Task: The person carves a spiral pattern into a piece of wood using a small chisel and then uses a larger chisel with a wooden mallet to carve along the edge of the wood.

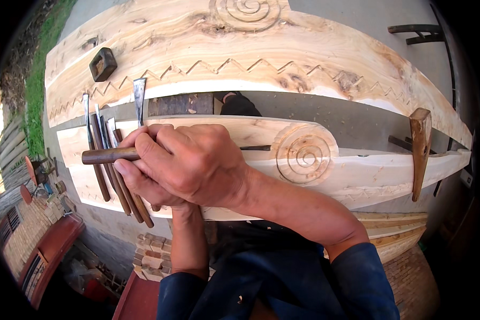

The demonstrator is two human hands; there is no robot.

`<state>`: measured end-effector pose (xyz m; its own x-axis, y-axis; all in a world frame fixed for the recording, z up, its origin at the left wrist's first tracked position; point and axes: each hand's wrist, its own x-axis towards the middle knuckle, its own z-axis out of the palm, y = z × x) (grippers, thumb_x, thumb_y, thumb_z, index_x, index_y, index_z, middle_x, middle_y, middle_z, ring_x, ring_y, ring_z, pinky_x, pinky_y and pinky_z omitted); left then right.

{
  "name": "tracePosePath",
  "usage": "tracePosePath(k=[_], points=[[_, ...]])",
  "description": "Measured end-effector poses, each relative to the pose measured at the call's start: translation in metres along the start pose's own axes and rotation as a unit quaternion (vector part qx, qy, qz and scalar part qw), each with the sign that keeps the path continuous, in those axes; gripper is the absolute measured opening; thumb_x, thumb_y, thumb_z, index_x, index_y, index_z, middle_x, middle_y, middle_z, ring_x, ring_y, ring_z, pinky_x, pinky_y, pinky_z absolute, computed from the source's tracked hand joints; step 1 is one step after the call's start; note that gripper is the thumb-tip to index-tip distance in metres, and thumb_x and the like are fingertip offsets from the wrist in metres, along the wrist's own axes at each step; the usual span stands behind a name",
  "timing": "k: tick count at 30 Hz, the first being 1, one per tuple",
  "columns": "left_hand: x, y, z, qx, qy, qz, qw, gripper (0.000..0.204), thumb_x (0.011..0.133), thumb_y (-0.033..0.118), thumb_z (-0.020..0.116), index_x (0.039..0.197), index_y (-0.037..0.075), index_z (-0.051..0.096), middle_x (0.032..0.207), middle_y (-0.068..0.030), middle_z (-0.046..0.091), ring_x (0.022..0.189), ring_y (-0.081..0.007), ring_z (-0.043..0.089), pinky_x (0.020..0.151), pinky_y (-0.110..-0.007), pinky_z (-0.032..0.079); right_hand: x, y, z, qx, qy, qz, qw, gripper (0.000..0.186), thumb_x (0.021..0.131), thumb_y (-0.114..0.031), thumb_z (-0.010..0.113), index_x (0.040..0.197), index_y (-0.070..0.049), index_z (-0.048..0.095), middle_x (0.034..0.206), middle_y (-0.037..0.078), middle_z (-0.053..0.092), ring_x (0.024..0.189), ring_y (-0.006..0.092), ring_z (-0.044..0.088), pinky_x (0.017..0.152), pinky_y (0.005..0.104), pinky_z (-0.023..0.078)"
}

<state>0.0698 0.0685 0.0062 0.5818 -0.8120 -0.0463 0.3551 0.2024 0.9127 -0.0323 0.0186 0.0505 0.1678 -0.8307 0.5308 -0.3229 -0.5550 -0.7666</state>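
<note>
My right hand [202, 154] lies over my left hand [160, 186], the two pressed together above the near carved board [384, 173]. Both are closed round a chisel [106, 155], whose round brown handle sticks out to the left; my hands hide its middle. In line with it, beyond my right wrist, a dark narrow shaft [256, 148] shows; whether it is the same tool I cannot tell. Above my fingers rises a broad chisel blade [139, 98], its lower part hidden. Several more wooden-handled chisels [102, 176] lie side by side on the board, left of my hands.
A longer board [314, 48] with a zigzag line and a spiral lies beyond, bearing a dark hollow block [103, 64]. A wooden mallet-like piece [419, 154] rests across the near board's right end. Stacked wooden blocks [153, 256] and a red bench [133, 298] stand lower left.
</note>
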Motion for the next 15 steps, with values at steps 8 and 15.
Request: tracePosePath(k=[8,15], points=[[-0.005,0.012,0.034,-0.096,0.041,-0.093,0.990,0.061,0.115,0.052,0.035,0.120,-0.002,0.063,0.090,-0.0116,0.065,0.083,-0.0215,0.061,0.078,-0.037,0.049,-0.002,0.004,-0.002,0.010,0.018,0.002,1.000,0.030,0.097,-0.027,0.074,0.086,0.000,0.071,0.069,0.010,0.065,0.055,0.0207,0.068,0.047,0.0328,0.055],[0.002,0.016,0.014,0.315,-0.014,0.003,0.949,0.059,0.114,0.048,0.037,0.106,-0.001,0.067,0.085,-0.0082,0.063,0.082,-0.0197,0.059,0.078,-0.036,0.048,-0.005,0.021,-0.007,-0.023,0.001,-0.027,0.999,0.016,0.092,-0.018,0.079,0.094,-0.004,0.072,0.068,0.003,0.059,0.050,0.0143,0.062,0.044,0.0306,0.050]])
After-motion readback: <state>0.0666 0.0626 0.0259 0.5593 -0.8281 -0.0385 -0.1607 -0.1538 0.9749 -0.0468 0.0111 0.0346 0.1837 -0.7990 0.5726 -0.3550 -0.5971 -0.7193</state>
